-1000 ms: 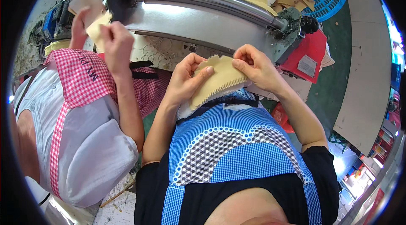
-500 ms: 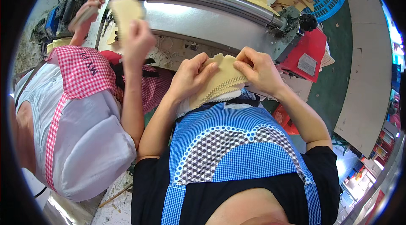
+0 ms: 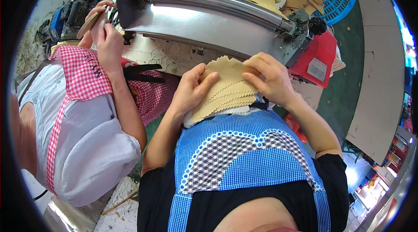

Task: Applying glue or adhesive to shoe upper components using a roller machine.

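Just this side of the steel roller (image 3: 217, 1), the tan zigzag-edged sheets (image 3: 230, 86) look light, bendy and apt to slide apart; edges suit gripping, where left hand (image 3: 191, 87) and right hand (image 3: 272, 78) pinch them.

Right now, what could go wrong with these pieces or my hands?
The tan pieces overlap with staggered zigzag edges between your left hand and right hand, so one might slip out if either grip loosens. In this view, the metal plate sits close to the right hand, so your knuckles could perhaps knock it.
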### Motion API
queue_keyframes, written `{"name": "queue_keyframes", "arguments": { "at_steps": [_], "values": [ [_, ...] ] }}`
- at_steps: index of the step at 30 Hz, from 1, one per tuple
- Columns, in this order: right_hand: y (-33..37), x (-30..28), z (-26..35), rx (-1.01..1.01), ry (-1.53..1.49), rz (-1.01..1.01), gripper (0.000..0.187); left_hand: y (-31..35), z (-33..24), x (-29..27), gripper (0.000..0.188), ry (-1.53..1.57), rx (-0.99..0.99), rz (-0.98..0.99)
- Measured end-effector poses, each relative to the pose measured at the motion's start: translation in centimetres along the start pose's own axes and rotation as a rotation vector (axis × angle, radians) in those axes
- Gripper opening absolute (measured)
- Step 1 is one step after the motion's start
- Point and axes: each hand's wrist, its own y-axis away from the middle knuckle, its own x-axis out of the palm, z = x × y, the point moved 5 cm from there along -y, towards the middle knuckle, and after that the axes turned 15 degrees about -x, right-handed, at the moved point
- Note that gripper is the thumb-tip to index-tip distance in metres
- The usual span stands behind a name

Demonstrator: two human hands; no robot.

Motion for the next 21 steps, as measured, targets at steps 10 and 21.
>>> {"name": "queue_keyframes", "arguments": {
  "at_steps": [10,21],
  "values": [
    [4.8,1.9,-3.2,0.678,-0.659,-0.143,0.025,1.0,-1.4,1.0,0.043,0.133,0.014,0.201],
    [1.9,2.4,-0.9,0.368,-0.164,-0.129,0.028,0.6,-1.9,2.3,0.041,-0.095,0.208,0.059]
  ]
}}
